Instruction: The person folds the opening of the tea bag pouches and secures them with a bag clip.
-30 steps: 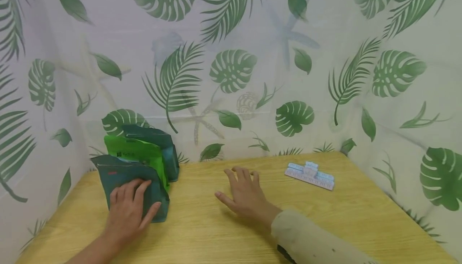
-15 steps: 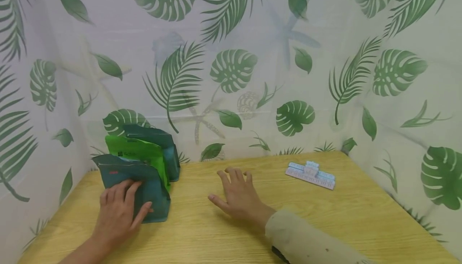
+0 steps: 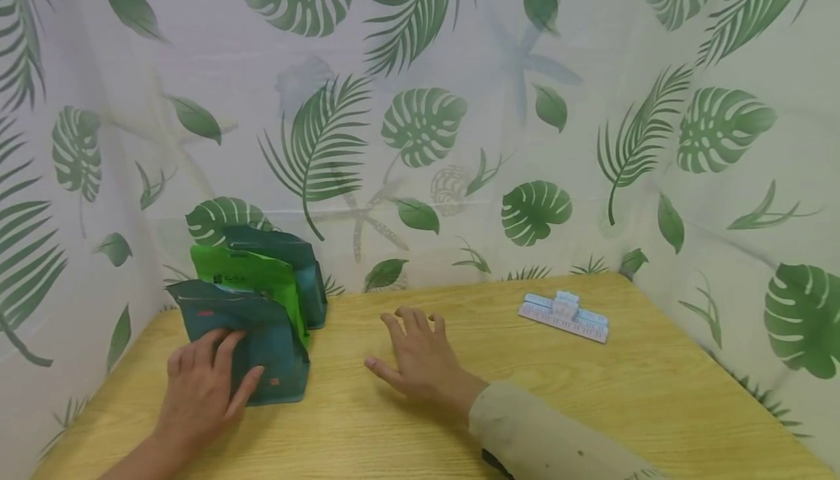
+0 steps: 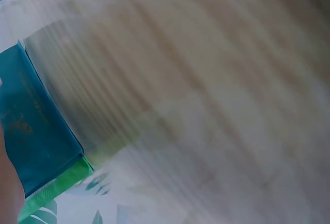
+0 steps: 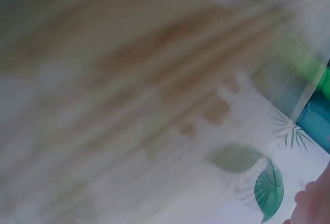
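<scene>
Both hands have drifted toward nine o'clock since half a second ago: the left hand has slid across the face of the front dark-green pouch, baring a small orange mark that the thumb half hid, and the right hand has shifted the same way over the table. The pouch itself hasn't budged — to my eye that means a repositioning of hands, with the pouch standing well enough on its own. It's upright at about ten o'clock on the tabletop, taking the back wall as twelve. The left fingers lie loosely over its nine o'clock side, clasping nothing, though I can't tell how firmly they touch. Just behind it, toward twelve, stand a bright green pouch and then another dark one, the rear pouch. The right hand is relaxed and grips nothing, fingers spread, at roughly three o'clock from the pouches and apart from them. Farther out, at two o'clock from that hand, two clips, one bluish and one pinkish, lie close together — unmoved and untouched. Leaf-printed sheeting hangs behind.
</scene>
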Action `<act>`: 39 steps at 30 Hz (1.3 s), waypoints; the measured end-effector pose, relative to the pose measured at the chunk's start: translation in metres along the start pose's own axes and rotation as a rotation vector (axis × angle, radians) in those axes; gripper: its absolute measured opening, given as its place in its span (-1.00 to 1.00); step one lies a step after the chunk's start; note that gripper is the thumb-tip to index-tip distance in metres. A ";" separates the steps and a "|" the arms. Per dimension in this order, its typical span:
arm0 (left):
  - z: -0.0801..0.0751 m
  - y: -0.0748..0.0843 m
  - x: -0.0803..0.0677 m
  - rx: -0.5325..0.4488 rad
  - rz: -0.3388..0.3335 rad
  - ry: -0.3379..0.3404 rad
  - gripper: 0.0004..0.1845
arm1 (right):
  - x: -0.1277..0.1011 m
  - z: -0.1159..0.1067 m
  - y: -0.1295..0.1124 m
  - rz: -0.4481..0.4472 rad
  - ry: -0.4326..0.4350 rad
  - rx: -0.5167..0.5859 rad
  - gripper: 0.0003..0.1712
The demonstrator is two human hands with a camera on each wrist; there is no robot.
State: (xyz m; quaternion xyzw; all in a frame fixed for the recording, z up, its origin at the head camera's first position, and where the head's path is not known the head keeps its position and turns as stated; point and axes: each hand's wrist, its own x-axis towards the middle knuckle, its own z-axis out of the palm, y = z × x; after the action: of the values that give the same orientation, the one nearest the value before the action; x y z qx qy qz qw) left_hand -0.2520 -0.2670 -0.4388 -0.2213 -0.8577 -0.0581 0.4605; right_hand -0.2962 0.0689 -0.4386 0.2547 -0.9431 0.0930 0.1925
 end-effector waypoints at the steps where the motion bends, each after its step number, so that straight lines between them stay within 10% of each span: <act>1: -0.001 -0.002 -0.001 0.003 -0.001 0.000 -0.22 | 0.000 0.000 -0.001 -0.005 -0.001 -0.001 -0.12; 27: -0.018 -0.031 -0.012 0.071 -0.080 0.029 -0.18 | 0.015 0.004 -0.037 -0.059 0.010 0.003 -0.18; 39: -0.022 -0.032 -0.018 -0.003 -0.313 -0.154 -0.22 | 0.021 0.011 -0.058 -0.089 -0.017 0.008 -0.21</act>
State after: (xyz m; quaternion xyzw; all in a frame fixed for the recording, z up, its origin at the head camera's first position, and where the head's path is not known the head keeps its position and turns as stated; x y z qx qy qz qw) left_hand -0.2405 -0.3085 -0.4370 -0.0895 -0.9143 -0.1133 0.3785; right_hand -0.2866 0.0071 -0.4351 0.2980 -0.9321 0.0860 0.1872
